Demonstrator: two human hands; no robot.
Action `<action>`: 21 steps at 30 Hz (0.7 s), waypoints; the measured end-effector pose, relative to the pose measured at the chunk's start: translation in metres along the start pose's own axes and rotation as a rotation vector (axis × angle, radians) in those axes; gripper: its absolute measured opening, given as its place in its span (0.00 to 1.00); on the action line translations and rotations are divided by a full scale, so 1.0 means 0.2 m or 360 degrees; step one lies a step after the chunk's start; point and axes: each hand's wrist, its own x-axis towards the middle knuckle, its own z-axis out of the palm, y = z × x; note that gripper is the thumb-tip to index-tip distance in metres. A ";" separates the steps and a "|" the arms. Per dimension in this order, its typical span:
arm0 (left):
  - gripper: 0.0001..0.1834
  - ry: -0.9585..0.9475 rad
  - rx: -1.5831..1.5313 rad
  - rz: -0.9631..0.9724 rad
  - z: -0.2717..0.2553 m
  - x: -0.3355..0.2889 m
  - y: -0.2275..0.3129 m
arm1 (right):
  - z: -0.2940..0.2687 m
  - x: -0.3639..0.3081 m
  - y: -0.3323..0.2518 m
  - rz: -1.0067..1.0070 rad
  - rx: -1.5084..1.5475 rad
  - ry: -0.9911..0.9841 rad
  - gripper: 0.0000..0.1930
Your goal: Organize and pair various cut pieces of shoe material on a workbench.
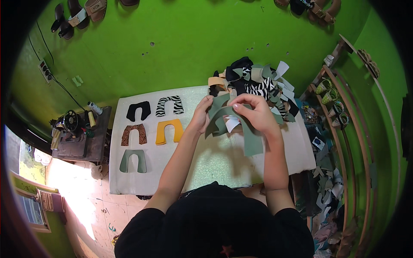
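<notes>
Above the right part of the table, my left hand [201, 115] is closed on the side of some curved sage-green cut pieces [251, 139]. The thumb and fingers of my right hand [257, 112] pinch their upper edge. One end of the green material hangs down below my right hand. On the left of the table lie arch-shaped cut pieces: a black one [134, 110], a zebra-striped one [174, 105], a brown speckled one [128, 136], a yellow stack [161, 134] and a grey-green one [124, 162]. How many green layers I hold is hard to tell.
Mixed scraps [258, 88] form a heap at the table's [206, 170] far right. A sewing machine [71, 122] stands left of it. Sandals [77, 19] hang along the green wall. On the right are a wooden rack [359, 142] and offcuts [331, 185] on the floor.
</notes>
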 end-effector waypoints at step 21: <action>0.31 -0.0642 0.0063 -0.0352 -0.05 -0.20 0.08 | -0.01 0.00 0.39 0.0064 -0.0445 0.0501 0.09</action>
